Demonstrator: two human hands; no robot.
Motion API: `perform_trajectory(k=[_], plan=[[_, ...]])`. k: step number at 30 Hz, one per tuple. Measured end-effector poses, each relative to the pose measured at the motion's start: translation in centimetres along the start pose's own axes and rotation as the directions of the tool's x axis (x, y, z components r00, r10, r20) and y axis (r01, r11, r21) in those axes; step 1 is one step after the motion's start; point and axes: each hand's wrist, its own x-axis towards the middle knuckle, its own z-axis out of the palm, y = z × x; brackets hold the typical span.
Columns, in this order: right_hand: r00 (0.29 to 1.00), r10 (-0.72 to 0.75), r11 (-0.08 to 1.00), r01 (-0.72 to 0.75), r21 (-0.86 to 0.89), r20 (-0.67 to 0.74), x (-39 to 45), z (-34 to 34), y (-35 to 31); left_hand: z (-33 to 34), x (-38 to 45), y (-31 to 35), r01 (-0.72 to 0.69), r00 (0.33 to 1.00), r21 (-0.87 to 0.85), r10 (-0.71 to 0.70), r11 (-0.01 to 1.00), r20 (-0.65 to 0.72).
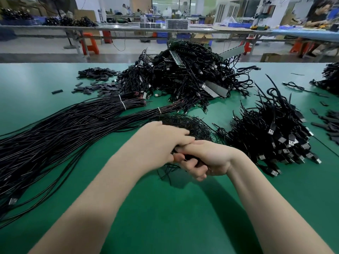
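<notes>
My left hand (157, 142) and my right hand (205, 158) meet above the middle of the green table (165, 208). Both grip the same small bundle of thin black wires (190, 125), whose loose ends fan out beyond my left hand and hang below my fingers. My right hand's fingers curl round the bundle from underneath. My left hand closes over it from the top. Part of the bundle is hidden inside my fists.
Long black cables tied with white bands (73, 129) lie to the left. A big heap of cables and circuit boards (189, 76) sits ahead. A pile of USB-plug cables (273, 136) lies to the right. Short black sleeve pieces (97, 72) are scattered at the back left.
</notes>
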Motion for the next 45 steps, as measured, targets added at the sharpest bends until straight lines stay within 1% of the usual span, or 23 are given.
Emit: perform_trajectory(k=[2,6,11,13,14,16,18,19,21,22,23,24,26,27,29,30,31,32,35,37,39,42,45], plan=[[0.998,0.047,0.996,-0.044,-0.078,0.038,-0.2,-0.5,0.4,-0.2,0.3,0.4,-0.008,1.0,0.017,0.008,1.0,-0.015],[0.998,0.055,0.98,-0.047,-0.195,0.035,-0.3,-1.2,0.9,-0.2,1.2,1.2,-0.007,0.988,0.181,-0.021,0.983,0.151],[0.983,0.011,0.942,-0.073,-0.329,-0.185,0.7,-0.6,1.1,1.6,2.3,1.2,-0.031,0.946,0.339,-0.082,0.94,0.314],[0.945,-0.106,0.839,-0.082,-0.538,-0.308,1.3,-0.1,0.7,2.2,2.3,0.2,-0.014,0.941,0.34,-0.103,0.94,0.321],[0.915,-0.184,0.725,-0.12,-0.679,-0.359,1.5,0.1,0.5,2.3,2.1,-0.3,0.015,0.942,0.319,-0.12,0.948,0.313],[0.854,-0.32,0.492,-0.22,-0.842,-0.41,2.0,0.3,0.6,2.5,1.6,-1.3,0.039,0.956,0.207,-0.097,0.977,0.275],[0.805,-0.431,0.38,-0.249,-0.891,-0.408,2.2,0.7,1.2,2.6,1.0,-2.4,0.005,0.962,0.006,-0.006,1.0,0.274],[0.784,-0.494,0.309,-0.244,-0.919,-0.374,2.2,1.0,1.6,2.5,0.6,-3.2,0.028,0.958,-0.154,0.018,0.988,0.286],[0.743,-0.612,0.171,-0.21,-0.963,-0.271,2.4,1.1,2.3,2.3,-0.1,-4.3,0.138,0.944,-0.469,0.028,0.872,0.328],[0.723,-0.654,0.124,-0.187,-0.974,-0.222,2.4,1.0,2.5,2.4,-0.4,-4.5,0.174,0.943,-0.556,0.025,0.813,0.331],[0.703,-0.683,0.117,-0.159,-0.98,-0.196,2.3,0.8,2.5,2.7,-0.6,-4.5,0.191,0.95,-0.598,0.007,0.778,0.313],[0.679,-0.703,0.177,-0.122,-0.977,-0.212,2.0,0.5,2.5,3.1,-0.8,-4.4,0.201,0.961,-0.618,-0.032,0.76,0.273],[0.6,-0.723,0.379,-0.072,-0.923,-0.343,1.1,-0.4,2.4,4.4,-1.0,-3.8,0.243,0.97,-0.658,-0.187,0.713,0.155],[0.538,-0.738,0.433,-0.086,-0.897,-0.408,0.7,-0.9,2.7,5.2,-1.1,-3.4,0.281,0.948,-0.719,-0.302,0.636,0.103],[0.45,-0.734,0.444,-0.248,-0.861,-0.508,0.3,-1.6,3.3,6.4,-1.0,-2.3,0.288,0.847,-0.878,-0.529,0.382,0.047],[0.46,-0.703,0.419,-0.349,-0.838,-0.543,0.4,-1.7,3.6,6.9,-0.8,-1.7,0.256,0.781,-0.932,-0.623,0.258,0.042],[0.489,-0.666,0.375,-0.434,-0.819,-0.564,0.7,-1.7,4.0,7.3,-0.5,-1.1,0.218,0.721,-0.959,-0.693,0.183,0.031],[0.516,-0.642,0.327,-0.484,-0.811,-0.567,1.1,-1.5,4.4,7.6,-0.2,-0.5,0.184,0.673,-0.969,-0.74,0.162,0.004],[0.515,-0.655,0.29,-0.504,-0.813,-0.553,1.7,-1.5,5.0,8.7,0.2,0.9,0.152,0.587,-0.955,-0.8,0.256,-0.121],[0.504,-0.673,0.302,-0.481,-0.823,-0.542,1.8,-1.9,4.9,9.7,-0.1,1.0,0.197,0.571,-0.907,-0.796,0.372,-0.202],[0.505,-0.686,0.292,-0.469,-0.833,-0.525,1.7,-2.1,4.6,10.6,-0.5,0.7,0.235,0.573,-0.865,-0.782,0.443,-0.245],[0.52,-0.7,0.217,-0.499,-0.839,-0.49,1.5,-2.5,4.1,11.1,-0.5,0.0,0.208,0.565,-0.867,-0.779,0.453,-0.271],[0.572,-0.675,0.2,-0.465,-0.863,-0.465,1.3,-2.7,3.5,11.4,-0.3,-0.1,0.169,0.564,-0.904,-0.791,0.392,-0.238]])
